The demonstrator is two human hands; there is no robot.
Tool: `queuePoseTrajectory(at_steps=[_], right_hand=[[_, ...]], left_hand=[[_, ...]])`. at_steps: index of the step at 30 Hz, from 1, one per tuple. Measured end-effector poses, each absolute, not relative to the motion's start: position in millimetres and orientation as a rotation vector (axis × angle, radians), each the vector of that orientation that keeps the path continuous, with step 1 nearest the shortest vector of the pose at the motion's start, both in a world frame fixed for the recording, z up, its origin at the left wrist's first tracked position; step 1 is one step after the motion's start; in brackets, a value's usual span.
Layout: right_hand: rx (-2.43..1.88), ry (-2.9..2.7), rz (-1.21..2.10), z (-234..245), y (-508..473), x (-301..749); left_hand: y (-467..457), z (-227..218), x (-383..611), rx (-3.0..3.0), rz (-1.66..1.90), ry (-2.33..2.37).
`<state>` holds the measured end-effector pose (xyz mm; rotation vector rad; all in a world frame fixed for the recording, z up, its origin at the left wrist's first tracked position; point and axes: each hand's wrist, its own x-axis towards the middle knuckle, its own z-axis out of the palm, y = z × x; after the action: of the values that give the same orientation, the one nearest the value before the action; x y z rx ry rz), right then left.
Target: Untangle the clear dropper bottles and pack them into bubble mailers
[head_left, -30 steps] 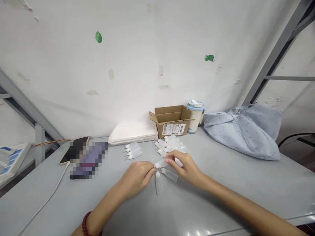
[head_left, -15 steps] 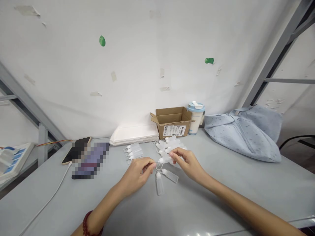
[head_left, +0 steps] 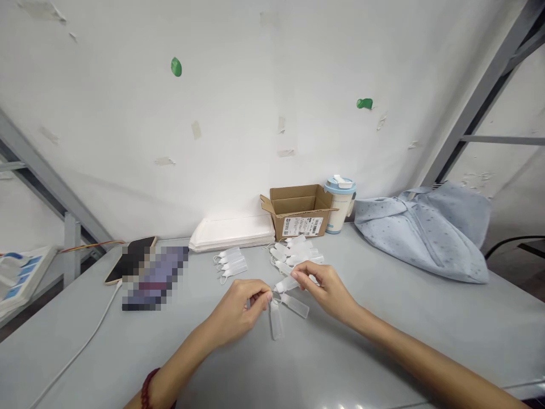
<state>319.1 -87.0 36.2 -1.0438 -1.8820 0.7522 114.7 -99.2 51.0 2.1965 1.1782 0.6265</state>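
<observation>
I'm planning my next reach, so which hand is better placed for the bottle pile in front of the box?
Probably your right hand: it is nearer the bottle pile, though it holds one bottle. Your left hand is farther away, by that bottle's tip.

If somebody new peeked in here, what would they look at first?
Probably the bare left hand and right hand in the middle, the right one holding a small translucent white plastic bottle. Next might come the big pale blue spotted fabric bundle on the right of the flat grey table. Two small bright green patches also stand out, high on the white wall.
</observation>
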Motion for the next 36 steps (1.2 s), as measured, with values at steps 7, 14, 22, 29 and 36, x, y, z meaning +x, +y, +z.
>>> queuePoseTrajectory(at_steps=[7, 14, 22, 29, 36], right_hand=[[-1.035, -1.904, 0.72, 34.3, -86.1, 319.1], [-1.026, -1.947, 0.714, 35.9, -88.7, 315.9], [-1.097, -2.219, 0.423, 22.5, -93.3, 315.8], [-0.843, -2.644, 0.253, 30.9, -111.3, 305.4], [-0.853, -2.816, 0.169, 28.4, -113.7, 302.7]], left_hand=[[-100.0, 51.6, 115.4, 2.217, 0.563, 1.155], [-93.6, 57.8, 109.2, 2.228, 0.537, 1.194], [-68.1, 63.6, 73.7, 2.224, 0.348, 1.389], [-54.2, 54.4, 42.6, 2.136, 0.048, 1.595], [-42.1, 40.5, 26.1, 2.118, -0.009, 1.743]])
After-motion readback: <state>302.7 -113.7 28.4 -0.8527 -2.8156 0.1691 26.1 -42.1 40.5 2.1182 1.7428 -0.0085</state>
